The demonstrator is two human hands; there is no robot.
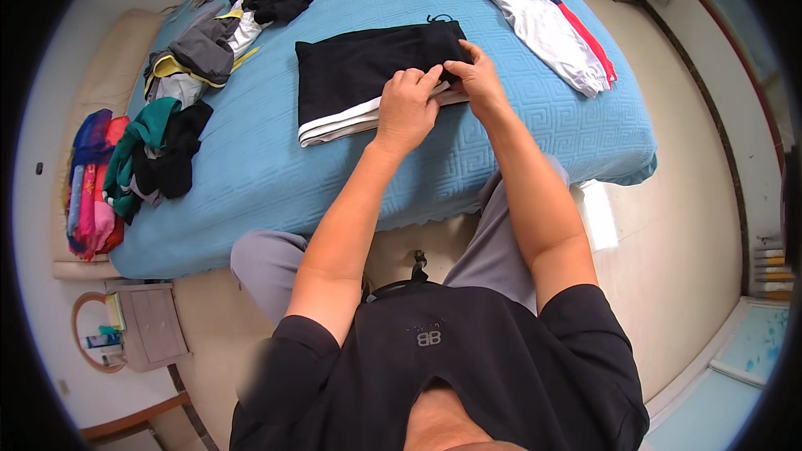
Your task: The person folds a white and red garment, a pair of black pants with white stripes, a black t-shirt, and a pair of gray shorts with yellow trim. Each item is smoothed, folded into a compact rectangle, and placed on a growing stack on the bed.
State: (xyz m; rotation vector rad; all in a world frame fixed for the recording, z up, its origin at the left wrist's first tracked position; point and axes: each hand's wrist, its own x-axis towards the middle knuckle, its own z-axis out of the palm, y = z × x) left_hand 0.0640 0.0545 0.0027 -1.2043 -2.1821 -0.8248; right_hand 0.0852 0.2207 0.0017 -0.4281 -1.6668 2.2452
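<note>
A black garment with white stripes along one edge (351,75) lies folded flat on the blue bedspread (276,175) in front of me. My left hand (407,108) pinches its near edge by the white stripe. My right hand (476,75) grips the same edge just to the right, fingers curled over the black cloth. Both forearms reach up from the lower edge, side by side.
A folded white garment with red and navy panels (555,33) lies at the bed's far right. A heap of mixed clothes (184,75) runs along the left side. Bright cloths (92,184) hang off the left edge. A small bedside cabinet (150,326) stands lower left.
</note>
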